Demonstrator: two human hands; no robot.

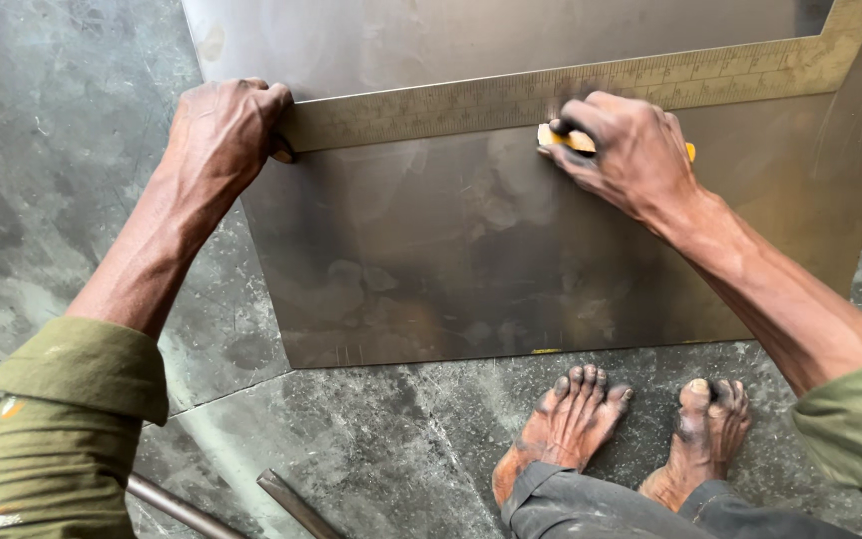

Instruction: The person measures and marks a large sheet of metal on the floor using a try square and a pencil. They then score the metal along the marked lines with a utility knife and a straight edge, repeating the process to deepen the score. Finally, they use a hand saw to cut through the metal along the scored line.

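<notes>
A large grey metal sheet (471,250) lies flat on the floor in front of me. Across it rests a long brass-coloured steel square (511,98), its second arm running down the right side. My left hand (223,130) presses down on the left end of the square at the sheet's left edge. My right hand (626,150) grips a yellow marking tool (563,140) with its tip against the lower edge of the square, near the middle of the sheet.
My two bare feet (631,429) stand on the grey stone floor (42,150) just below the sheet's near edge. Two dark metal rods (291,504) lie on the floor at the lower left.
</notes>
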